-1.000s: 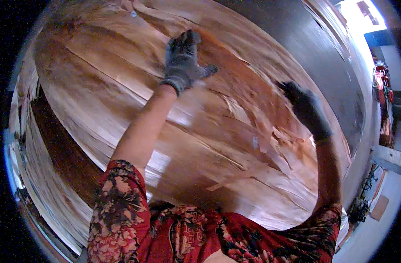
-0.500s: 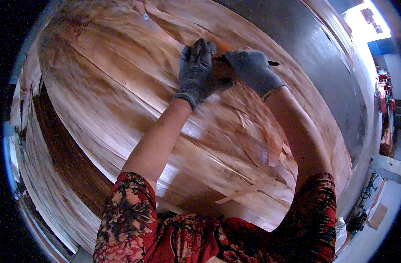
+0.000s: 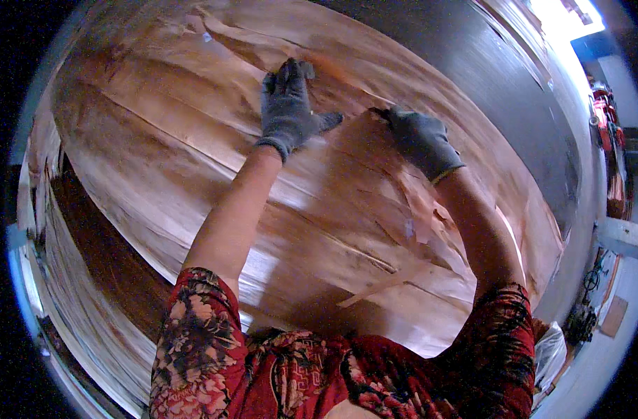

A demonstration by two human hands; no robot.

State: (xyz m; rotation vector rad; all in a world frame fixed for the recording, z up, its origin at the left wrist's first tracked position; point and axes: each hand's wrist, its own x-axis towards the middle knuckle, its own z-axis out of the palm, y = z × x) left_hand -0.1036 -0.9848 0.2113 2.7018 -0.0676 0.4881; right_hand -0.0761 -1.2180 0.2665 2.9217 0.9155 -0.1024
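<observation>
My left hand (image 3: 286,112), in a grey glove, lies flat on a large sheet of thin brown wood veneer (image 3: 193,98). Its thumb points out to the right, with the fingers stretched forward. To the right of it my right hand (image 3: 424,142), gloved the same way, is closed around a slim dark tool (image 3: 382,112). The tool's dark end shows past the fingers, close to the veneer; most of it is hidden in the fist. Between and below the hands the veneer is torn and wrinkled, with loose strips (image 3: 424,206) and a pale strip (image 3: 375,285) lying across it.
A smooth grey surface (image 3: 465,63) runs along the far right of the veneer. Darker brown veneer (image 3: 109,244) shows at the left. Red items (image 3: 604,115) stand by the right wall, and a clear plastic bag (image 3: 551,353) is at the lower right.
Both hands have moved apart: the left slid left, the right came nearer and slightly right. The tool's back end no longer shows behind the right hand. The whole view has shifted a little.
</observation>
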